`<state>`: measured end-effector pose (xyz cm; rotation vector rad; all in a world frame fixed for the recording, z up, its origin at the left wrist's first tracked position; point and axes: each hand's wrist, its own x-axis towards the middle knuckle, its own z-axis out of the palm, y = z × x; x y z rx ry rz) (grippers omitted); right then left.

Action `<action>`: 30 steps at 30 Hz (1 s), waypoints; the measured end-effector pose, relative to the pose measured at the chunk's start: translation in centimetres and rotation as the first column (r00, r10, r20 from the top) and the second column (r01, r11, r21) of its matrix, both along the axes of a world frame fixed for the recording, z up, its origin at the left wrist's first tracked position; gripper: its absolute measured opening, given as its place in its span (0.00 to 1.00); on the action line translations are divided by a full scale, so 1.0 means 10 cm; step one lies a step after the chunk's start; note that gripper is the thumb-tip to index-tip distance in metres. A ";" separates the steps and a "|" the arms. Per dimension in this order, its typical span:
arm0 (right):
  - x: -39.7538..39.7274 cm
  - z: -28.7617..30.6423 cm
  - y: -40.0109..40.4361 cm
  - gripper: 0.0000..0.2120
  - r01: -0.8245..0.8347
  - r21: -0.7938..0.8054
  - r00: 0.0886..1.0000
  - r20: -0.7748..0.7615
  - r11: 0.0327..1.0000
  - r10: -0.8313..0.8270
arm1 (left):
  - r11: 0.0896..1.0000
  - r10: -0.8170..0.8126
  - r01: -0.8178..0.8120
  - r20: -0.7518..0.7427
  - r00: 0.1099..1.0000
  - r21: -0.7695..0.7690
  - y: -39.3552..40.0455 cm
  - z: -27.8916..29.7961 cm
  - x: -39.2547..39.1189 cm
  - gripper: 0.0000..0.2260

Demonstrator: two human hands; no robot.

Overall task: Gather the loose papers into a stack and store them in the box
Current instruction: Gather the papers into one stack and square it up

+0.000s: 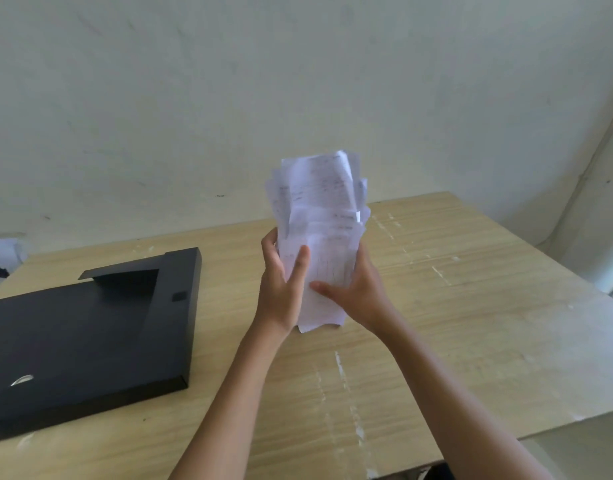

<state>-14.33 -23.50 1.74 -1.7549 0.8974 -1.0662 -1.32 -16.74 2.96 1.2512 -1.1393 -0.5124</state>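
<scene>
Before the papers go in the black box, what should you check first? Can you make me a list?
1. Papers held by both hands: ok. The left hand and right hand grip the lower part of the bundle.
2. Sheets lined up into a neat stack: not ok. The top edges fan out unevenly.
3. No loose sheets left on the table: ok in the part in view.
4. Box within reach: ok. It lies on the table to the left of the hands.
5. Box open and ready: cannot tell. Its dark surfaces make the inside hard to read.
</scene>
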 end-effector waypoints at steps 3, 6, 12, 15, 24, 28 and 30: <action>-0.02 -0.06 0.00 0.39 -0.014 0.027 1.000 0.000 1.000 0.014 | 0.997 0.013 -0.022 0.112 0.994 0.079 0.01 -0.10 0.08 0.21; -0.04 0.01 0.03 0.32 -0.017 0.023 0.996 0.083 1.000 0.015 | 0.997 0.058 -0.064 0.107 0.993 0.052 0.06 -0.11 0.13 0.20; -0.06 -0.08 0.04 0.42 -0.052 0.055 0.998 0.042 0.997 0.050 | 0.993 0.031 -0.043 0.108 0.994 0.108 0.21 -0.16 0.19 0.21; -0.06 -0.11 0.04 0.45 -0.035 0.051 0.999 0.036 0.998 0.033 | 0.992 0.061 -0.069 0.071 0.996 0.109 0.22 -0.15 0.21 0.25; -0.01 0.05 0.00 0.42 -0.041 0.002 0.999 0.035 0.999 0.040 | 0.995 0.090 -0.094 0.108 0.990 0.028 0.12 -0.02 0.19 0.22; -0.01 0.07 0.01 0.40 -0.049 -0.001 0.998 0.043 0.999 0.049 | 0.989 0.147 -0.147 0.003 0.989 -0.024 0.09 0.12 0.15 0.10; -0.01 0.04 0.02 0.44 -0.042 0.002 0.998 0.038 0.999 0.041 | 0.975 0.222 -0.222 0.015 0.975 0.010 0.08 0.13 0.17 0.09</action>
